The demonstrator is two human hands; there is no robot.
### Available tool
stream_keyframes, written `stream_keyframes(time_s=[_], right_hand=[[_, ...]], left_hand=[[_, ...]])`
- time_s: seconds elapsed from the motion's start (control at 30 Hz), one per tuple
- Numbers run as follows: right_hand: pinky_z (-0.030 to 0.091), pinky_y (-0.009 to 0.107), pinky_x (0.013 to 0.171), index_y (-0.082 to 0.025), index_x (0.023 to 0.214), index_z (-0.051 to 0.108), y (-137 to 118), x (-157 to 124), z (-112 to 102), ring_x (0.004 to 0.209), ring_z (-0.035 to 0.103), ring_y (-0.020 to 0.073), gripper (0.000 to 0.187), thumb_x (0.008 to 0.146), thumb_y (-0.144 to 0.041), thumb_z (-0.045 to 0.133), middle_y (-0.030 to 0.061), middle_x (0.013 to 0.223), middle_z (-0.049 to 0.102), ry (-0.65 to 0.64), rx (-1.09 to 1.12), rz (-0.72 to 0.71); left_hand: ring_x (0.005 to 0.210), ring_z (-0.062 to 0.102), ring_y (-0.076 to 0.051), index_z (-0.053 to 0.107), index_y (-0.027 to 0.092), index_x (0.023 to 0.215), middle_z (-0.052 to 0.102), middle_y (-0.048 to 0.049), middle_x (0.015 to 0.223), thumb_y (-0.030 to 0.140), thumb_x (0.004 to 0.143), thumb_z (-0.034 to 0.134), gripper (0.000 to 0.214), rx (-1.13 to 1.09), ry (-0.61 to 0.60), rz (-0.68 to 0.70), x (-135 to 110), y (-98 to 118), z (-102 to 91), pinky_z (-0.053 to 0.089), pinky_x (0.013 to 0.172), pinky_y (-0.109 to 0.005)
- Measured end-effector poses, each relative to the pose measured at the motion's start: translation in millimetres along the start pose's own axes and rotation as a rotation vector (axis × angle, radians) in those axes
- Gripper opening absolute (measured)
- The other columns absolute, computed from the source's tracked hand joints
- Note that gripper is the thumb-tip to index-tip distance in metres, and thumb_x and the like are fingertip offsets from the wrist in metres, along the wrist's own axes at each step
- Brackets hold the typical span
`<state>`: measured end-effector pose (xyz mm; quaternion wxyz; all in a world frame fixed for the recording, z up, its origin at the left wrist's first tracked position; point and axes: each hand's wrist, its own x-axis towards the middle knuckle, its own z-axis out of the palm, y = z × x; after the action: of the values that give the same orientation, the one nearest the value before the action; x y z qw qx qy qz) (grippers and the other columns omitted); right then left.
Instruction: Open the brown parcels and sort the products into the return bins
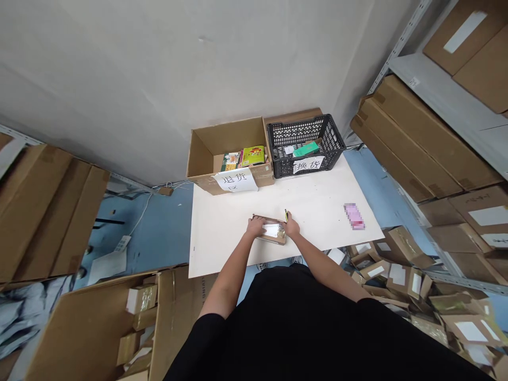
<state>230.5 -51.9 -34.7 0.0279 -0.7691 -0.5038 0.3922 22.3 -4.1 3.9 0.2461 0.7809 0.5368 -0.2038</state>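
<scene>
Brown cardboard forms the open carton (204,151) of books (253,155), behind and left of the small box (273,231) lying on the white table (317,203). Our left hand (256,226) rests on the small box's left end; we cannot tell whether it pinches or merely presses. Should that hold be slack, the small box could skid and a blade slip toward our fingers. Our right hand (292,226), at its right end, clasps what looks like a cutter (286,215); too deep a stroke might score the contents. Behind and right of the small box stands a black crate (282,168); farther right, a pink thing (354,216).
</scene>
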Motion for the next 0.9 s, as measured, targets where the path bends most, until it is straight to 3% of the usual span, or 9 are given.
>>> stream_keyframes(time_s=[0.2,0.3,0.4,0.53,0.63,0.77,0.9], right_hand=[[0.053,0.029,0.093,-0.019,0.163,0.031,6.1,11.0,0.6,0.122,0.07,0.0251,0.085,0.094,-0.049,0.069,0.014,0.139,0.069,-0.044,0.172,0.085],[0.054,0.028,0.09,-0.02,0.159,0.036,4.1,14.3,0.4,0.117,0.071,0.0242,0.083,0.09,-0.049,0.073,0.0135,0.136,0.069,-0.027,0.215,0.102],[0.055,0.028,0.086,-0.019,0.157,0.038,-5.1,17.3,0.9,0.11,0.073,0.0237,0.083,0.089,-0.048,0.075,0.0128,0.131,0.071,-0.02,0.215,0.105],[0.054,0.027,0.088,-0.019,0.157,0.038,-23.3,24.2,4.0,0.117,0.071,0.0231,0.081,0.089,-0.046,0.074,0.012,0.134,0.071,-0.018,0.22,0.119],[0.055,0.026,0.085,-0.016,0.146,0.05,-31.5,26.3,8.0,0.115,0.071,0.0244,0.073,0.085,-0.042,0.078,0.0131,0.13,0.073,-0.013,0.254,0.165],[0.056,0.028,0.076,-0.013,0.126,0.062,-30.3,18.7,13.7,0.105,0.074,0.0276,0.048,0.086,-0.038,0.072,0.0155,0.116,0.076,0.031,0.329,0.214],[0.056,0.025,0.071,-0.014,0.124,0.061,-26.9,7.6,17.0,0.1,0.074,0.0247,0.042,0.087,-0.032,0.066,0.014,0.112,0.076,0.117,0.396,0.198]], left_hand=[[0.132,0.056,-0.027,0.071,0.033,0.124,0.071,-0.0032,0.135,0.026,0.089,0.074,0.037,-0.034,0.049,0.017,-10.0,0.6,2.3,0.037,0.112,-0.041],[0.129,0.057,-0.027,0.077,0.032,0.115,0.071,-0.0058,0.129,0.023,0.096,0.062,0.026,-0.04,0.108,0.054,-16.5,-2.1,6.0,0.036,0.115,-0.043],[0.125,0.057,-0.028,0.08,0.028,0.111,0.07,-0.0101,0.125,0.021,0.1,0.052,0.031,-0.064,0.191,0.09,-24.2,-8.8,14.3,0.041,0.113,-0.043],[0.136,0.05,-0.029,0.076,0.028,0.122,0.063,-0.0101,0.141,0.021,0.101,0.05,0.034,-0.083,0.303,0.045,-37.9,-20.2,29.5,0.042,0.116,-0.044],[0.155,0.033,-0.031,0.066,0.029,0.141,0.047,-0.008,0.164,0.026,0.102,0.052,0.041,-0.067,0.341,-0.074,-48.4,-27.0,41.8,0.039,0.121,-0.047],[0.162,0.022,-0.035,0.043,0.028,0.163,0.026,-0.0099,0.177,0.042,0.104,0.052,0.062,-0.138,0.287,-0.249,-55.8,-31.6,64.3,0.043,0.119,-0.049],[0.164,0.019,-0.038,0.035,0.022,0.167,0.018,-0.0139,0.179,0.051,0.104,0.048,0.07,-0.256,0.318,-0.199,-47.4,-35.3,89.9,0.042,0.121,-0.053]])
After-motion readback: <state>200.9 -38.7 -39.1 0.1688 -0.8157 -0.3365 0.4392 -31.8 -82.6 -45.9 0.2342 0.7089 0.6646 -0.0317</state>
